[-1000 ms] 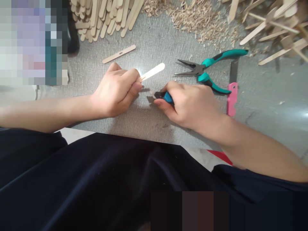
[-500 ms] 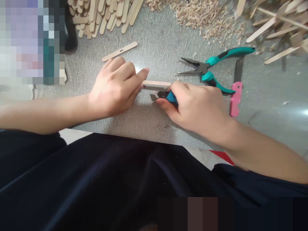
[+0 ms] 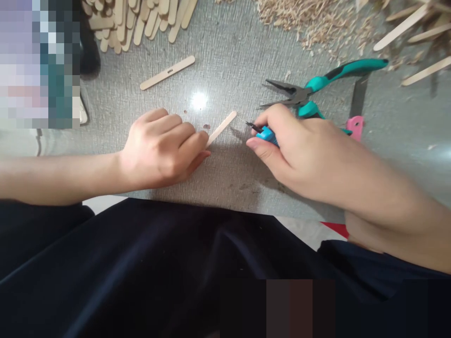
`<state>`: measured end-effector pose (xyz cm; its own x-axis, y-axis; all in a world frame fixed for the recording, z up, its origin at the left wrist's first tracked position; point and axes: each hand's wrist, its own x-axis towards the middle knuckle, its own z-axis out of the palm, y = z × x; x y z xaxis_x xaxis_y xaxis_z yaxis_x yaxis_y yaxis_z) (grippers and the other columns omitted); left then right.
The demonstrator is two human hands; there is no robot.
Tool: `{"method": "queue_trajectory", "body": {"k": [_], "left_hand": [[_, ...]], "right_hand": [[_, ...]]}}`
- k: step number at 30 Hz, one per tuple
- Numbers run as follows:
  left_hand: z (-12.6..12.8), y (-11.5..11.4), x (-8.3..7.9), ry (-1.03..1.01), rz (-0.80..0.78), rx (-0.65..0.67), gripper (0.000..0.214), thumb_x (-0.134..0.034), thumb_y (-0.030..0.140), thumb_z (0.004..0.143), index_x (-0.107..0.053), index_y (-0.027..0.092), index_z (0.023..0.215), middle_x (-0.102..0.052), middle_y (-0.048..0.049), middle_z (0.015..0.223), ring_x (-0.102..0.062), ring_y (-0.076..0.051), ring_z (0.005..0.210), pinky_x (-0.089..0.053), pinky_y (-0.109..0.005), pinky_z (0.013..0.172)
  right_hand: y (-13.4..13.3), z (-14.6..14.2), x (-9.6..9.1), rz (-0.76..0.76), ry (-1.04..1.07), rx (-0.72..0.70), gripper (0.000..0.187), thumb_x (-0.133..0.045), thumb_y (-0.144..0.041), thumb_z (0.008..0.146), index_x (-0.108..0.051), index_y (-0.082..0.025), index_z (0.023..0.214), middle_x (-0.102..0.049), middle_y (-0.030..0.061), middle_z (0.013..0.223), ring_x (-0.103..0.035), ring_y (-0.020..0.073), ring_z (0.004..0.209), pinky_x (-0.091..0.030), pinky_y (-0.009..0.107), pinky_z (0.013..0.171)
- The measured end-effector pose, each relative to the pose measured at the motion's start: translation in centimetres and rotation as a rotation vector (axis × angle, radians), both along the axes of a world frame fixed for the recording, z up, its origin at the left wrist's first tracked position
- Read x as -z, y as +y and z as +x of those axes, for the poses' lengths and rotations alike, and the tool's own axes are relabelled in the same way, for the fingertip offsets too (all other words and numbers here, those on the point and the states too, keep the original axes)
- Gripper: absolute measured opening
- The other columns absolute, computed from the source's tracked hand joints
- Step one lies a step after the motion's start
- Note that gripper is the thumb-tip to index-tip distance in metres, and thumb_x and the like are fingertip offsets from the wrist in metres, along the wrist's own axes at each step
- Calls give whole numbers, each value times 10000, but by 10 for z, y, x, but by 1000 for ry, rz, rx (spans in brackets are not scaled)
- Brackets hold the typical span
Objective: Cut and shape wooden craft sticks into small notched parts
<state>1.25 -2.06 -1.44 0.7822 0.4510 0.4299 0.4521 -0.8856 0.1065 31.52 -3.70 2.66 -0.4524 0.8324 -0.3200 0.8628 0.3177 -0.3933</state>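
My left hand (image 3: 162,148) rests on the grey table (image 3: 225,80) with its fingers curled round the near end of a wooden craft stick (image 3: 222,127), which points up and to the right. My right hand (image 3: 303,150) is closed round a blue-handled utility knife (image 3: 265,133). The knife's dark blade tip points left and sits a short way right of the stick's far end, not touching it. A few small wood chips lie just above the stick.
Teal-handled long-nose pliers (image 3: 317,87) and a pink-handled blade (image 3: 355,119) lie behind my right hand. A slotted stick (image 3: 167,72) lies alone at the back left, a pile of sticks (image 3: 141,19) behind it. Wood shavings (image 3: 310,21) and loose sticks fill the back right.
The stick was flat and level under the knife half a second ago. Now it is angled up to the right, and my right hand has drawn the knife away to the right.
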Motion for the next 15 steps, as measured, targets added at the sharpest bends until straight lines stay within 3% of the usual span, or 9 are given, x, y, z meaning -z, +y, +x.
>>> {"method": "queue_trajectory", "body": {"k": [5,9,12,14,15], "left_hand": [[2,-5,5,116,-195,-69,269,-579,343,1142,-785,258,992,-751,-44,835,-606,-187,664,-391,-397,616],[2,-4,7,166,-321,-90,296,-583,387,1122,-807,260,975,-733,-57,857,-606,-185,681,-483,-409,641],[3,-1,3,137,-423,-102,345,-567,392,1146,-775,252,909,-728,-56,866,-594,-183,677,-493,-418,647],[5,0,1,126,-470,-118,381,-553,392,1167,-737,247,866,-722,-48,853,-581,-176,666,-479,-416,649],[6,1,0,127,-482,-125,389,-545,386,1175,-725,247,860,-715,-44,843,-578,-174,663,-476,-415,651]], "right_hand": [[4,-4,-6,-69,6,-58,397,-434,-454,1180,-733,-198,1235,-615,41,710,-598,289,648,-331,404,658],[3,-6,-3,-167,181,29,446,-466,-415,1142,-629,-195,1494,-655,14,798,-641,269,681,-474,414,708],[2,-2,8,-203,367,144,495,-495,-397,1150,-507,-256,1625,-764,54,1091,-673,208,696,-567,402,702],[1,-1,14,-203,508,174,349,-502,-417,1191,-572,-322,1519,-777,79,1267,-711,183,729,-595,383,681],[0,-1,16,-195,583,204,241,-493,-415,1210,-618,-332,1399,-782,75,1252,-731,185,731,-599,380,661]]}}
